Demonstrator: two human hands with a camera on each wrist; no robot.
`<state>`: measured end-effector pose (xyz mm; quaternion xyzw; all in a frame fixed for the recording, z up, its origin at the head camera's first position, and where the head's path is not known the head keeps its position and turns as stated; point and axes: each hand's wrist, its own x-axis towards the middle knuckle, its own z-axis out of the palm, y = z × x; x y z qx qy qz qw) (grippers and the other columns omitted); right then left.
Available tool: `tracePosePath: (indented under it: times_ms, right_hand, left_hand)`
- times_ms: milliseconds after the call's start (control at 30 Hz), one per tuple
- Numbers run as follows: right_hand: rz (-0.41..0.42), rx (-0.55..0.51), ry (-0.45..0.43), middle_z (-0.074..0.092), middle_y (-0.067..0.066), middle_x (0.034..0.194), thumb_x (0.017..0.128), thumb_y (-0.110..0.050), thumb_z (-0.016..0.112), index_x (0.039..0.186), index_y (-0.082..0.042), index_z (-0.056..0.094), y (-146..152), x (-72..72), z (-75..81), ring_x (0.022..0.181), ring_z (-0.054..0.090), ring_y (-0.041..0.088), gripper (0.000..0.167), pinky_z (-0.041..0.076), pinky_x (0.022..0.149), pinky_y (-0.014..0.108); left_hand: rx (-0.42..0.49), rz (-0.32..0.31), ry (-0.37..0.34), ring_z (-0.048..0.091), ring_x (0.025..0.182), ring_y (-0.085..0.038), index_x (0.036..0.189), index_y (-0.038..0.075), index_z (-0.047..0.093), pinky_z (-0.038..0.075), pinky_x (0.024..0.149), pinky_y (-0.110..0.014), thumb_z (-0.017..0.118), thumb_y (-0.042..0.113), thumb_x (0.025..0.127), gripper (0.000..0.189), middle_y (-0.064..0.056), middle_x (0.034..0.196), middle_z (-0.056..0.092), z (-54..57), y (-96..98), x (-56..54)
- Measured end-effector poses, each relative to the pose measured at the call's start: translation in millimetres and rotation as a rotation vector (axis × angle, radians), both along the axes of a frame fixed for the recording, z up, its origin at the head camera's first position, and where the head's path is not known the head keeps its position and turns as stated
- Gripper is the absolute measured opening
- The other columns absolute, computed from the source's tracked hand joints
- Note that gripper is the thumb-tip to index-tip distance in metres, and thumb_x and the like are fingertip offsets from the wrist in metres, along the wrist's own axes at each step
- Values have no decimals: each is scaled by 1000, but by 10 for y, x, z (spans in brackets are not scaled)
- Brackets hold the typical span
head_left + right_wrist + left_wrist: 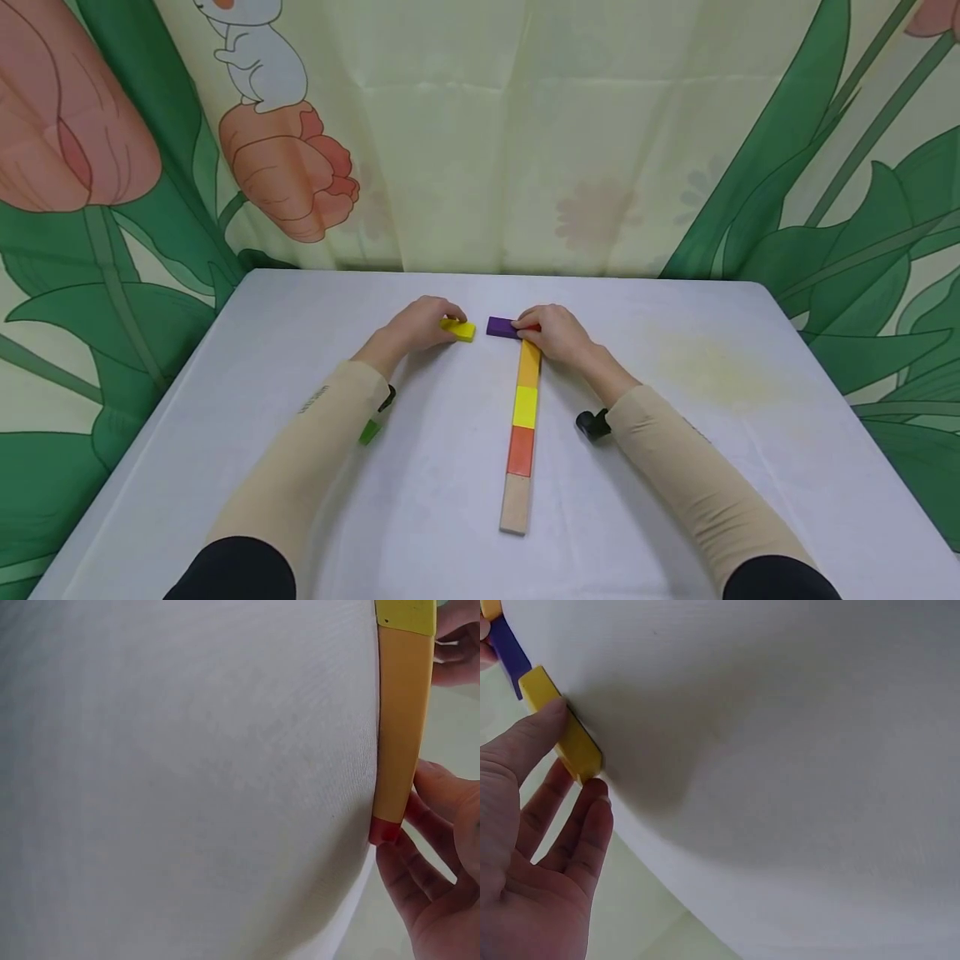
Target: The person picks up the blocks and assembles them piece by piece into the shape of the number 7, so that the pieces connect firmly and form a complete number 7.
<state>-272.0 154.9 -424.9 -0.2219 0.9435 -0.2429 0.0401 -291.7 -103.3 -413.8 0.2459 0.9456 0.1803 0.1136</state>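
Observation:
My left hand [422, 325] pinches a yellow block [574, 739] between thumb and fingertips, just left of a purple block [501, 327]. A small gap separates these two blocks in the head view. At the far end of a line of blocks, my right hand [561, 333] holds a red block [384, 830] by its ends with thumb and fingers, partly hiding it. The red block lies against the purple one. Toward the near edge follow a light orange block [528, 363], a second yellow block [524, 407], a reddish-orange block [521, 451] and a plain wood block [515, 503].
A green block [369, 432] lies beside the left forearm, partly covered by it. White cloth covers the table [675, 475]. Behind its far edge hangs a printed curtain [465, 167]. Dark wrist cameras sit under both sleeves.

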Motion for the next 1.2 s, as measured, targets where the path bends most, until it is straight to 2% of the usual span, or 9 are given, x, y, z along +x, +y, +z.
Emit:
tracePosePath:
  times_ms: [367, 633, 1200]
  right_hand:
    - [3, -2, -6, 69, 13, 123, 98, -9, 67, 121, -5, 74, 11, 6, -6, 121, 58, 34, 25, 40, 109, 48]
    - [9, -11, 1, 69, 13, 123, 98, -9, 67, 121, -4, 74, 5, 9, -1, 121, 59, 33, 24, 42, 108, 47]
    - [-7, -9, -19, 69, 12, 124, 98, -11, 67, 122, -6, 73, -1, 11, 19, 122, 58, 32, 25, 41, 109, 46]
  left_hand:
    - [53, 37, 9, 59, 113, -26, 125, 7, 71, 43, 106, -38, 74, 11, 92, 33, -11, 120, 68, -49, 109, -28]
    - [81, 77, -6, 58, 114, -26, 127, 7, 71, 43, 106, -37, 75, 12, 93, 34, -10, 122, 67, -69, 163, -44]
    - [57, 86, -2, 57, 119, -26, 128, 8, 70, 41, 108, -38, 74, 13, 94, 34, -9, 126, 67, -77, 228, -106]
